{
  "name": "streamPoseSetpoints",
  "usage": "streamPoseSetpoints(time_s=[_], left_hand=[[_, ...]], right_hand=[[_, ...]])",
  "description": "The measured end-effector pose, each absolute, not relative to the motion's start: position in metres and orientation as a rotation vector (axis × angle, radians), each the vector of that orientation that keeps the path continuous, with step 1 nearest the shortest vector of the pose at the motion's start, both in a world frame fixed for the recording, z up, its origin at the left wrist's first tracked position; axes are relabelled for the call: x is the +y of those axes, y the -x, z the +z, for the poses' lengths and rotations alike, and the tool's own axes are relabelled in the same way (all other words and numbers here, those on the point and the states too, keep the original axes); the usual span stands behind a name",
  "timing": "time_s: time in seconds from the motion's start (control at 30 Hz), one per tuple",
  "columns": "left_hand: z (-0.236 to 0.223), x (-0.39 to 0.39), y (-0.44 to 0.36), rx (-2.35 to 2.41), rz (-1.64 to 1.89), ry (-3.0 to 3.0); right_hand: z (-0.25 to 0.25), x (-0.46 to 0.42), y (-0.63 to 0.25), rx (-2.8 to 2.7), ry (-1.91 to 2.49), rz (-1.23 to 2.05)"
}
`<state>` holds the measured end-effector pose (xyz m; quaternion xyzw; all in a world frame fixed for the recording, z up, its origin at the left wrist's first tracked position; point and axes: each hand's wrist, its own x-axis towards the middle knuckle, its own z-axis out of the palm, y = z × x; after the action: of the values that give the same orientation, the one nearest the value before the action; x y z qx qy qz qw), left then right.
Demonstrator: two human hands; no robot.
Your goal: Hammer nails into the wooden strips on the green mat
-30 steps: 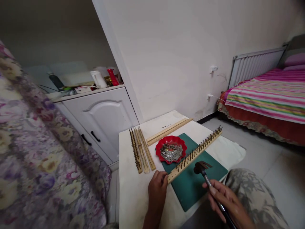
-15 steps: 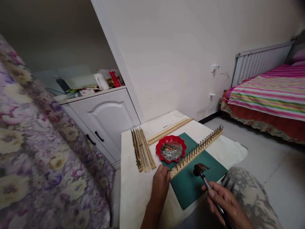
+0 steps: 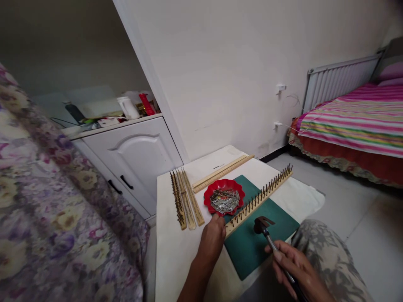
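My right hand (image 3: 291, 266) is wrapped around the handle of a claw hammer (image 3: 262, 226), whose head hangs over a green mat (image 3: 252, 256). A wooden strip (image 3: 264, 197) with a row of upright nails lies slantwise across the mat. At the strip's near left end my left hand (image 3: 214, 235) is closed in a pinch, with a bit of a nail (image 3: 226, 227) showing at the fingertips. Just beyond that hand stands a red scalloped dish (image 3: 208, 205) of loose silvery nails (image 3: 225, 201).
Three narrow strips (image 3: 192, 201), one bristling with nails, lie left on the white-covered table (image 3: 176, 260). Two longer wooden pieces (image 3: 223, 174) rest at the back. A white cabinet (image 3: 135, 155), floral curtain (image 3: 78, 235) and bed (image 3: 352, 121) surround the table.
The view has shifted slightly. My left hand has moved a little up toward the dish and the strip's end. The hammer stays in my right hand, nearly still.
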<state>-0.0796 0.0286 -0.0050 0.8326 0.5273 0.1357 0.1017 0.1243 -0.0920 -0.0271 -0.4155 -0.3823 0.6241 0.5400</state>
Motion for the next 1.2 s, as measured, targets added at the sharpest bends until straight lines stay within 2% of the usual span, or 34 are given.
streamPoseSetpoints(time_s=[0.33, 1.2], left_hand=[[-0.032, 0.033, 0.082, 1.508, 0.825, -2.183], [-0.052, 0.025, 0.077, 1.43, 0.957, -2.035]], right_hand=[[-0.015, -0.088, -0.112, -0.951, 0.997, 1.527], [-0.01, -0.045, -0.066, -1.082, 0.905, 1.638]])
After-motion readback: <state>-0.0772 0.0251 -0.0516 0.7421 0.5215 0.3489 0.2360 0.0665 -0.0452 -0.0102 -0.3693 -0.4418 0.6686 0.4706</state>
